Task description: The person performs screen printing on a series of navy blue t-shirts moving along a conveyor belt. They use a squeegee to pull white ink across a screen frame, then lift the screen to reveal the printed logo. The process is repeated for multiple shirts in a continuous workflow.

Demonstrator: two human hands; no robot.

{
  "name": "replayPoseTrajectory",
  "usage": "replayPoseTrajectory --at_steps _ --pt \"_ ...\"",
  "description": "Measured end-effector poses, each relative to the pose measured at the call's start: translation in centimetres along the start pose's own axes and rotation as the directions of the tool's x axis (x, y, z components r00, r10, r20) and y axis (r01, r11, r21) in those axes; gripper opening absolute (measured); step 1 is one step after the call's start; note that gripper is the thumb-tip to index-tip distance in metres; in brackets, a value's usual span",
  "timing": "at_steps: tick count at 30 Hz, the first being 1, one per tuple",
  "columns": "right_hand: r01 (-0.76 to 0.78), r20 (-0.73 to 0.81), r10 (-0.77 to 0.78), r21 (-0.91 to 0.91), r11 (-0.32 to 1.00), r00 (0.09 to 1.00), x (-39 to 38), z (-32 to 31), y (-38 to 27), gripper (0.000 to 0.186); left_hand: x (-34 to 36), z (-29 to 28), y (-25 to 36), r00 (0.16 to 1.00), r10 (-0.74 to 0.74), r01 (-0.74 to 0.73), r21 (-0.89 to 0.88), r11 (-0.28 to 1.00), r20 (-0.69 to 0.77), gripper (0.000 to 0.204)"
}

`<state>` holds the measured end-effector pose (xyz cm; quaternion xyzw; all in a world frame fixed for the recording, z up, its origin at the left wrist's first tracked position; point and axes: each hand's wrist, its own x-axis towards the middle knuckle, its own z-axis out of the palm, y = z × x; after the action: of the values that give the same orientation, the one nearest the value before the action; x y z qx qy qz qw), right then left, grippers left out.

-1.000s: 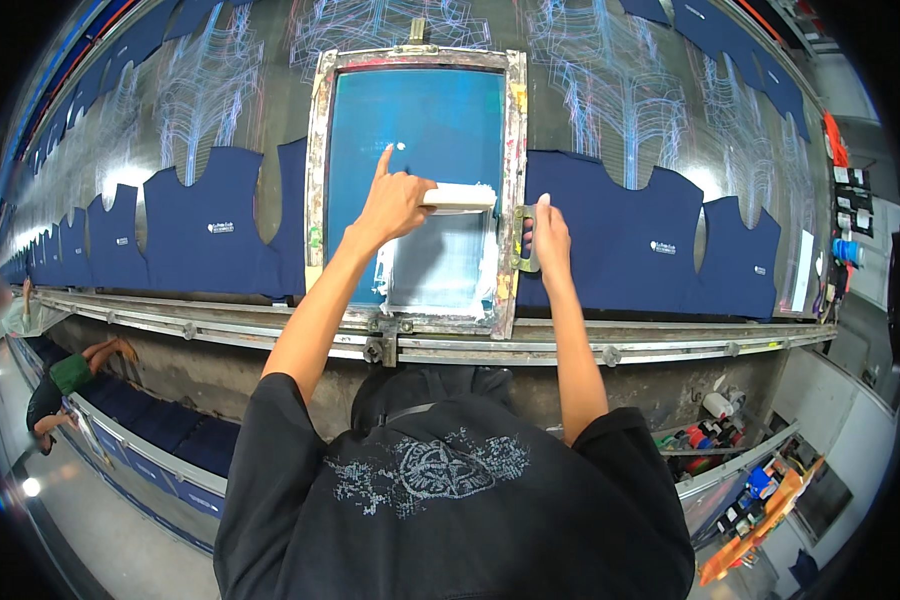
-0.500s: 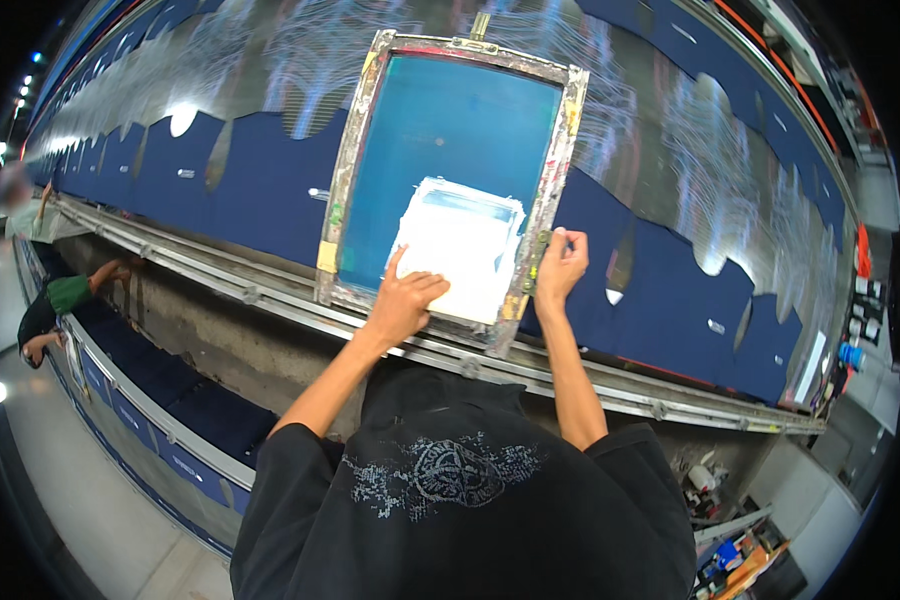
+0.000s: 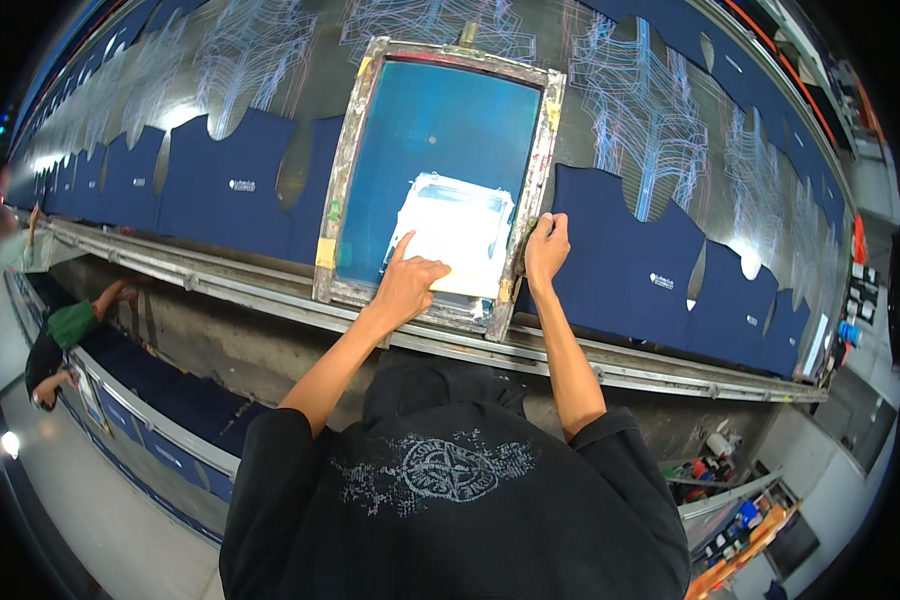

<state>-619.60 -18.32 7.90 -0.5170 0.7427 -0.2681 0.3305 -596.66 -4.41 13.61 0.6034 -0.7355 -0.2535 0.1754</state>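
A screen-printing frame [image 3: 332, 215] with a worn, paint-stained rim and blue-green mesh lies tilted over the navy cloth panels before me. White ink [image 3: 457, 215] covers the near part of its mesh. My left hand [image 3: 410, 285] is over the near-left part of this white patch, closed on a pale squeegee [image 3: 462, 281], its index finger stretched forward along the white. The squeegee's left end is hidden under the fingers. My right hand [image 3: 547, 250] grips the frame's right rim, fingers curled at its outer edge.
Navy panels [image 3: 610, 260] with small white prints line the long table, whose metal rail [image 3: 240, 293] runs along my side. Line-marked dark surface [image 3: 650, 130] shows beyond. Two people are at the left, one in a green sleeve [image 3: 72, 322], near another table. Supplies [image 3: 715, 445] stand lower right.
The frame and I have shifted left along the table, so panels slide rightward in view. A printed panel now shows fully right of the frame. Both hands keep about the same hold.
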Motion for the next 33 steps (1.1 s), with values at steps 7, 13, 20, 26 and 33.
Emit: replayPoseTrajectory --at_steps 7,13,20,26,33 --pt "0.723 0.332 -0.665 -0.087 0.685 0.669 1.0 -2.1 -11.3 0.051 13.1 -5.5 -4.9 0.968 0.01 -0.036 0.096 0.995 0.253 0.033" --pt "0.751 0.624 -0.49 -0.252 0.61 0.608 -0.5 2.5 -9.3 0.013 13.3 -4.3 -5.1 0.972 0.029 -0.052 0.092 0.994 0.233 0.03" --pt "0.71 0.593 -0.5 -0.183 0.68 0.631 -7.3 0.4 -6.7 0.013 6.0 -2.0 -3.8 0.987 0.061 -0.056 -0.039 0.998 0.146 0.03" --pt "0.801 0.466 -0.669 -0.17 0.574 0.579 1.4 3.2 -10.6 0.01 15.2 -5.6 -6.0 0.985 0.073 -0.087 0.081 0.993 0.158 0.023" --pt "0.686 0.531 -0.54 -0.111 0.719 0.653 -10.5 -1.0 -5.3 0.023 2.8 -1.4 -3.0 0.971 0.038 -0.031 -0.036 0.999 0.234 0.038"
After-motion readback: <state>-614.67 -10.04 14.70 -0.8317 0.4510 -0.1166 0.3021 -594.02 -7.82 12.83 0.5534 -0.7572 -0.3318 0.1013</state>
